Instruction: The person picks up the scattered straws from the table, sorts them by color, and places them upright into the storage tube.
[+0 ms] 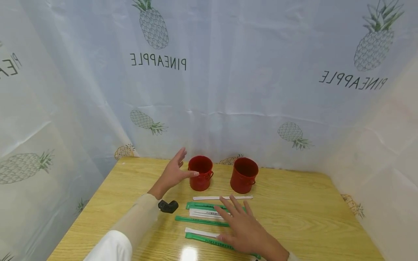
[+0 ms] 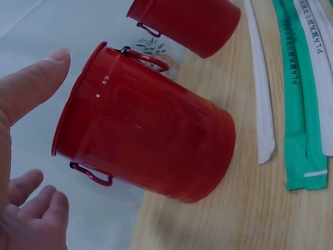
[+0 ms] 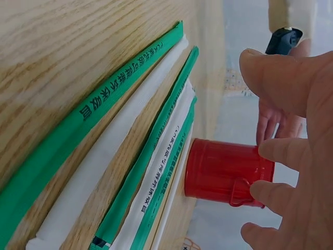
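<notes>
A small red metal bucket (image 1: pixel 200 184) with side handles stands upright near the table's back edge. My left hand (image 1: pixel 172 174) is spread just left of it, thumb reaching across in front of its mouth in the head view. The left wrist view shows a gap between the thumb and the bucket's rim. Over the paper-wrapped straws, my right hand (image 1: pixel 245 229) hovers with its fingers spread and nothing held. Several wrapped straws lie crosswise, among them a green one (image 1: pixel 201 220) and a white one (image 1: pixel 201 232); the right hand hides their right ends.
A second red bucket (image 1: pixel 241 183) stands to the right of the first. A thin white straw (image 1: pixel 222 198) lies in front of both. Behind the wooden table (image 1: pixel 303 210) hangs a pineapple-print curtain (image 1: pixel 235 90). A black device (image 1: pixel 168 206) sits at the left wrist.
</notes>
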Demonstrator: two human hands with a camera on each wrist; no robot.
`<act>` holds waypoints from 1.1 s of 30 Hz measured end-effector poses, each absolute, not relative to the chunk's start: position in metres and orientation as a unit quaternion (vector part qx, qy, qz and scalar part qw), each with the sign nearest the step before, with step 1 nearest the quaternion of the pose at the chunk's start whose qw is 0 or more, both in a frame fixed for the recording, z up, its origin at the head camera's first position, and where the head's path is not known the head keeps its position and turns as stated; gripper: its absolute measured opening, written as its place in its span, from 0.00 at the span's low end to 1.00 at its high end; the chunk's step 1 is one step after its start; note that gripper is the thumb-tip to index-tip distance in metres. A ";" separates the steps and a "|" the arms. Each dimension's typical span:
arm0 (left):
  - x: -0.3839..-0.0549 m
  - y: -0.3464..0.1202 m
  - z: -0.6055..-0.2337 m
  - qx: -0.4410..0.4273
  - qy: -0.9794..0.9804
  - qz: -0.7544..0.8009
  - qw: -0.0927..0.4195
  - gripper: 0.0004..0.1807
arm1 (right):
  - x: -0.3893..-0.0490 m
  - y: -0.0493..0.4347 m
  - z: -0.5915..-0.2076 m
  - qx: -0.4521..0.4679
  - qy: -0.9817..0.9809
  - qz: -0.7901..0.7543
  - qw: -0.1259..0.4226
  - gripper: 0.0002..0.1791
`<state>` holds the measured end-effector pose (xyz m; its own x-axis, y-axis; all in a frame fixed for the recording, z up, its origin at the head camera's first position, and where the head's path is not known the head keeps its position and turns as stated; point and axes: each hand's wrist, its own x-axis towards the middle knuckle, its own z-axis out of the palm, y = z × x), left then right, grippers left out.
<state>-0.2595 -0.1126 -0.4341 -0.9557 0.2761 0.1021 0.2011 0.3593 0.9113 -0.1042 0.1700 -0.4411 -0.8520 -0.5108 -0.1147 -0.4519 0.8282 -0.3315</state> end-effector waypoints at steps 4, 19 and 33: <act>-0.263 -0.110 -0.433 0.160 0.823 0.544 0.039 0.62 | -0.102 0.169 -0.440 -0.258 0.949 -0.144 0.105 0.44; -0.273 -0.101 -0.434 0.178 0.821 0.541 0.049 0.63 | -0.095 0.168 -0.439 -0.281 0.933 -0.187 0.124 0.43; -0.275 -0.099 -0.428 0.185 0.825 0.531 0.054 0.63 | -0.097 0.164 -0.438 -0.279 0.933 -0.185 0.132 0.42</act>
<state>-0.2749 -0.0987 -0.4285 -0.9257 0.3628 0.1067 0.2474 0.3675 0.8965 -0.0968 0.1644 -0.4380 -0.8094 -0.5694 -0.1441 -0.4715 0.7762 -0.4187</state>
